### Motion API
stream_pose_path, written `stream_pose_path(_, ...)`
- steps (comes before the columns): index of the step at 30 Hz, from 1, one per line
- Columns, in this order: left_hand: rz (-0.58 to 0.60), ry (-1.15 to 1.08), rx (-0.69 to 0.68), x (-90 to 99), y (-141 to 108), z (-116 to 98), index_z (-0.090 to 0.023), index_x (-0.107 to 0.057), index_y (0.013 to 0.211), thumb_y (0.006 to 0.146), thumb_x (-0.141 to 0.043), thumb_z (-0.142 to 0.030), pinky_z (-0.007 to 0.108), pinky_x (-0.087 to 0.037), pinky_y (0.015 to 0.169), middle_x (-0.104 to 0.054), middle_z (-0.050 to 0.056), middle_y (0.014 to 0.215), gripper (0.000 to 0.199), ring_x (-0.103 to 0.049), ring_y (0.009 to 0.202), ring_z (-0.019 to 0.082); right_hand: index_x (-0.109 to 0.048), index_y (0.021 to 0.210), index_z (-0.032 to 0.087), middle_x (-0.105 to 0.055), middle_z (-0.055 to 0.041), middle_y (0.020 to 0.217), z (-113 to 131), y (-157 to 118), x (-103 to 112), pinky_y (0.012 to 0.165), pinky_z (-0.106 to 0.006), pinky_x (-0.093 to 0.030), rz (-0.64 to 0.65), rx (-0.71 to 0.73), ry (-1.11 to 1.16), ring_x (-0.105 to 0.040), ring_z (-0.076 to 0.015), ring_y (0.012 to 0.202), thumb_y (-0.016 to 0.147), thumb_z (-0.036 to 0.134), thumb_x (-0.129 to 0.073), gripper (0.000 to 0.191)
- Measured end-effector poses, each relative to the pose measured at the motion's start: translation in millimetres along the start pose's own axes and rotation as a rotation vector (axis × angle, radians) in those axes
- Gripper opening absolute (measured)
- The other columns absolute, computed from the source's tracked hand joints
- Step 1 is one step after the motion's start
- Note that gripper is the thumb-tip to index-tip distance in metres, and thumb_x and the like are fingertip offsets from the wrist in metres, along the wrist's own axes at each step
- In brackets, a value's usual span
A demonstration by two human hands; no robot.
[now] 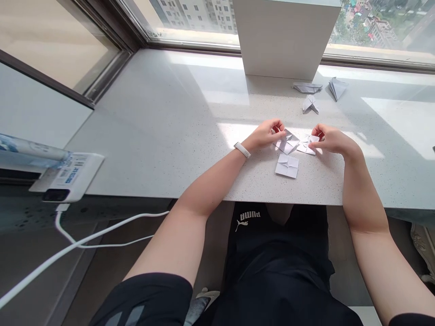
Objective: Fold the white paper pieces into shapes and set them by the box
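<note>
- Paper squares [291,149] lie creased and partly folded at the counter's front edge, directly before you: the left square [287,142] and right square [306,145] sit side by side, nearly touching, and the lower square [287,166] sits just below them, nearest your body.
- Your left hand [268,134] is curled and half closed, its fingertips [281,132] on the upper corner of the left square. You may be pinning or pinching that corner, but your fingers hide the contact, so you cannot tell which.
- Your right hand [335,140] is partly open, with its fingers [314,144] reaching inward over the right square. They touch the paper, but whether they grip it is hidden too.
- Both forearms rest near the counter's edge, which probably steadies your hands for close work on the paper.
- Three folded shapes [310,104] sit farther back, well apart from your hands. They seem set aside there, leaving the space in front of you for the squares.
- Beyond them stands a white pillar [283,36] against the window [193,18].
- A wristband [242,150] circles your left wrist.
- To your left, a white box [70,176] sits at the counter's edge with a white cable [102,231] trailing down from it.
- Black shorts [272,267] fill the view below the counter.
</note>
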State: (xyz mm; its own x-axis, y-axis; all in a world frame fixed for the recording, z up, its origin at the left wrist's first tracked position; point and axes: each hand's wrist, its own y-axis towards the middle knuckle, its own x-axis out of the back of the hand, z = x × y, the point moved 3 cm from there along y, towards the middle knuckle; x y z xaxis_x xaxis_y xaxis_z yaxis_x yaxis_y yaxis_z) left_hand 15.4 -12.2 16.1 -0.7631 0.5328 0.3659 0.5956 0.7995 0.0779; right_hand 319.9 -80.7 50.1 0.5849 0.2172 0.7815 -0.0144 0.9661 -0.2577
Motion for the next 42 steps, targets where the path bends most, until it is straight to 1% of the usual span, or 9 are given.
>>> stream_pose_path(2,-0.079,-0.143,0.001,4.1,5,10,-0.026,-0.065,0.098,0.114,-0.085,-0.030,0.035,-0.057,0.078,-0.073,0.004,0.099,0.025,-0.066,0.083,0.018,-0.071,0.106,0.031,-0.079,-0.0087,0.111,-2,5,-4,0.083,-0.048,-0.062,-0.056,0.043,0.060,-0.072,-0.0302,0.097,0.083,0.053,-0.106,0.047)
stream_pose_path(5,-0.195,-0.269,-0.006,9.6,14,22,-0.028,-0.061,0.100,0.116,-0.087,-0.040,0.035,-0.058,0.076,-0.067,0.002,0.095,0.032,-0.064,0.081,0.017,-0.074,0.113,0.031,-0.080,-0.0105,0.117,-4,12,-12,0.082,-0.049,-0.065,-0.123,0.071,0.156,-0.074,-0.0311,0.103,0.091,0.055,-0.100,0.041)
stream_pose_path(9,-0.318,-0.324,0.021,11.3,23,30,-0.029,-0.060,0.103,0.117,-0.088,-0.048,0.035,-0.060,0.077,-0.066,0.003,0.100,0.036,-0.068,0.086,0.018,-0.073,0.119,0.031,-0.081,-0.0101,0.123,0,22,-26,0.084,-0.050,-0.072,-0.164,0.131,0.368,-0.076,-0.0295,0.102,0.087,0.060,-0.102,0.051)
stream_pose_path(12,-0.356,-0.372,0.044,9.1,26,30,-0.029,-0.060,0.104,0.117,-0.087,-0.050,0.033,-0.061,0.076,-0.069,0.003,0.103,0.037,-0.071,0.089,0.018,-0.073,0.122,0.031,-0.081,-0.0098,0.126,6,28,-35,0.086,-0.050,-0.075,-0.164,0.157,0.466,-0.077,-0.0287,0.101,0.084,0.059,-0.104,0.056)
stream_pose_path(19,-0.328,-0.432,0.037,5.3,25,26,-0.027,-0.062,0.099,0.115,-0.090,-0.042,0.030,-0.064,0.081,-0.073,0.001,0.097,0.035,-0.072,0.084,0.015,-0.072,0.119,0.032,-0.080,-0.0088,0.119,12,33,-45,0.099,-0.058,-0.078,-0.167,0.176,0.531,-0.078,-0.0313,0.105,0.079,0.051,-0.103,0.054)
stream_pose_path(24,-0.319,-0.418,0.066,3.6,26,28,-0.027,-0.064,0.096,0.113,-0.095,-0.042,0.029,-0.063,0.079,-0.071,-0.001,0.087,0.038,-0.071,0.077,0.013,-0.072,0.117,0.032,-0.081,-0.0093,0.121,14,36,-48,0.094,-0.056,-0.079,-0.196,0.163,0.558,-0.078,-0.0322,0.106,0.079,0.052,-0.101,0.052)
stream_pose_path(33,-0.398,-0.458,0.080,7.1,30,33,-0.028,-0.065,0.101,0.114,-0.092,-0.041,0.030,-0.065,0.079,-0.077,0.001,0.096,0.033,-0.071,0.080,0.014,-0.075,0.127,0.034,-0.080,-0.0096,0.122,16,41,-51,0.099,-0.055,-0.075,-0.210,0.144,0.504,-0.077,-0.0318,0.108,0.087,0.050,-0.097,0.048)
stream_pose_path(39,-0.333,-0.443,0.028,4.5,28,28,-0.026,-0.069,0.095,0.112,-0.093,-0.043,0.031,-0.065,0.082,-0.080,0.004,0.101,0.034,-0.075,0.089,0.016,-0.075,0.130,0.033,-0.077,-0.0104,0.121,18,44,-53,0.111,-0.055,-0.072,-0.316,0.212,0.445,-0.078,-0.0328,0.119,0.096,0.047,-0.089,0.040)
stream_pose_path(42,-0.295,-0.415,0.023,4.7,25,23,-0.026,-0.071,0.095,0.110,-0.096,-0.048,0.032,-0.065,0.084,-0.083,0.006,0.105,0.036,-0.078,0.095,0.018,-0.076,0.139,0.034,-0.076,-0.0111,0.121,23,46,-53,0.113,-0.058,-0.072,-0.385,0.228,0.448,-0.078,-0.0357,0.123,0.099,0.048,-0.089,0.045)
